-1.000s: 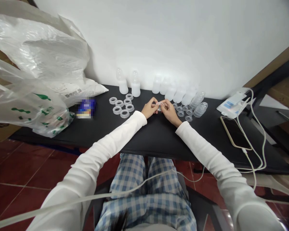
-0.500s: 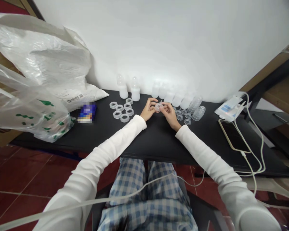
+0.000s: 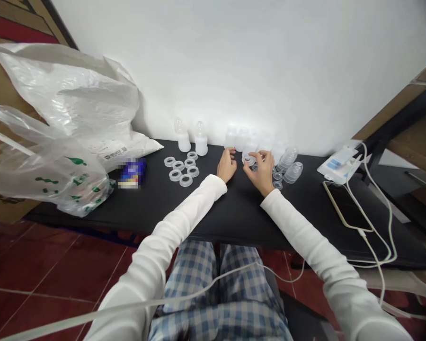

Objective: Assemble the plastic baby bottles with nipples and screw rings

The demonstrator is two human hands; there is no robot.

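Observation:
My right hand (image 3: 261, 171) pinches a small clear ring piece (image 3: 249, 160) just above the black table (image 3: 213, 208). My left hand (image 3: 226, 166) has come away from it. Its fingers are loosely bent and hold nothing I can see, with the fingertips close to a row of cloudy bottle bodies (image 3: 250, 140) by the wall. Several clear rings (image 3: 181, 168) lie to the left of my left hand. Behind them stand two capped bottles (image 3: 191, 136). Small clear nipples (image 3: 277, 177) and stacked clear caps (image 3: 290, 163) sit to the right of my right hand.
Big plastic bags (image 3: 57, 142) fill the table's left end, with a blue packet (image 3: 132, 173) beside them. At the right lie a phone (image 3: 342, 204), a white box (image 3: 337, 163) and white cables (image 3: 376, 222). A white cord crosses my lap.
My hands were joined on the clear piece; now they have parted. The right hand keeps the piece, and the left has moved towards the bottles. The view has shifted a little.

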